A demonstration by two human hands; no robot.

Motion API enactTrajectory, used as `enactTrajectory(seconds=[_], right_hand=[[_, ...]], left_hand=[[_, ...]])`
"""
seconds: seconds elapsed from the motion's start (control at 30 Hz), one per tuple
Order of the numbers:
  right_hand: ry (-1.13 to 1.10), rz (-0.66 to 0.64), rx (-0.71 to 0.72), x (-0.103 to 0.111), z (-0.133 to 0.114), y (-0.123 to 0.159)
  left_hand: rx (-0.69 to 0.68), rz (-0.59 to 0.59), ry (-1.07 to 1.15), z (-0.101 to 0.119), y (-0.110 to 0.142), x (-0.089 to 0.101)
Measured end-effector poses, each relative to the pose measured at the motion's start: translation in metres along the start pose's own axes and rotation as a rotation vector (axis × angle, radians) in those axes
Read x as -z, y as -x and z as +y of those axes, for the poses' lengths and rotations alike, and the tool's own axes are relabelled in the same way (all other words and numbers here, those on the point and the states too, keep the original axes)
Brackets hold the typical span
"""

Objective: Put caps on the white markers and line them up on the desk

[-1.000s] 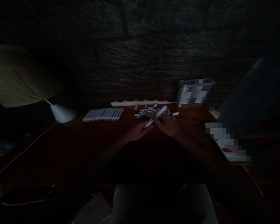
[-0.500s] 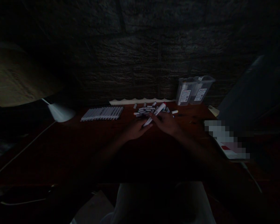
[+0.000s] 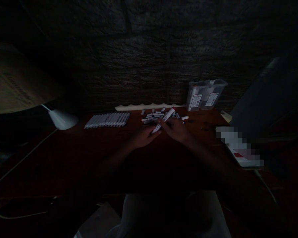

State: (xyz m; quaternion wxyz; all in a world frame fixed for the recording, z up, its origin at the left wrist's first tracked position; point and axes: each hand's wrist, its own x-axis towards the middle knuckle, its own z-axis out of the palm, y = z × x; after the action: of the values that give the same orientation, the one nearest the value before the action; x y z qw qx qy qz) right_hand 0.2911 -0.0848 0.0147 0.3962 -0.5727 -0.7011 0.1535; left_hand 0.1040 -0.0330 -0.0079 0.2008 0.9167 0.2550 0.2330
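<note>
A white marker (image 3: 167,115) with a red end is held slantwise between my two hands, its red end up and to the right. My left hand (image 3: 144,135) is closed around the marker's lower end. Further up the barrel, my right hand (image 3: 176,129) grips it with the fingers bent. Just behind the hands lies a loose heap of marker caps (image 3: 155,115), partly hidden by the marker and my right hand. To the left, several white markers (image 3: 108,119) lie side by side in a row on the dark reddish table (image 3: 64,155).
Two clear plastic containers (image 3: 205,96) with labels stand at the back right. A white wavy strip (image 3: 139,107) runs along the wall. At left is a lamp-like white cone (image 3: 62,119) with a cable. A blurred-out flat device (image 3: 240,148) lies at right.
The whole view has shifted slightly, with things appearing a little further left and up. Both hands keep the same hold on the marker.
</note>
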Motion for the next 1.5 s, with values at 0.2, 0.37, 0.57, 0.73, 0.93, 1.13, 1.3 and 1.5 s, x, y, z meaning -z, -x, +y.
enactTrajectory(seconds=[0.2, 0.37, 0.57, 0.73, 0.93, 1.13, 1.3, 1.5], right_hand=[[-0.028, -0.006, -0.001, 0.0017, -0.0019, 0.0003], [-0.021, 0.004, 0.02, 0.001, -0.0007, 0.0003], [-0.003, -0.001, -0.014, 0.0015, -0.0018, 0.0], [-0.01, 0.014, -0.029, 0.0025, -0.0029, -0.0001], [0.021, 0.053, -0.041, 0.0037, -0.0019, -0.0004], [0.038, 0.051, -0.033, 0.0075, -0.002, -0.0007], [0.044, 0.051, -0.039, 0.0097, -0.0033, -0.0009], [0.051, 0.051, -0.001, 0.0077, -0.0007, -0.0015]], left_hand=[[-0.011, -0.004, -0.006, -0.0031, -0.0001, -0.001], [-0.009, -0.012, -0.004, 0.001, -0.0004, 0.0009], [0.0, -0.008, -0.041, 0.0005, -0.0006, 0.0007], [-0.015, -0.009, -0.005, -0.0024, -0.0004, -0.0012], [-0.012, -0.003, -0.015, 0.0005, -0.0003, 0.0004], [-0.01, -0.005, -0.034, -0.0005, -0.0009, -0.0003], [0.011, -0.012, -0.048, -0.0017, -0.0024, -0.0005], [-0.019, -0.021, -0.051, -0.001, -0.0027, 0.0007]])
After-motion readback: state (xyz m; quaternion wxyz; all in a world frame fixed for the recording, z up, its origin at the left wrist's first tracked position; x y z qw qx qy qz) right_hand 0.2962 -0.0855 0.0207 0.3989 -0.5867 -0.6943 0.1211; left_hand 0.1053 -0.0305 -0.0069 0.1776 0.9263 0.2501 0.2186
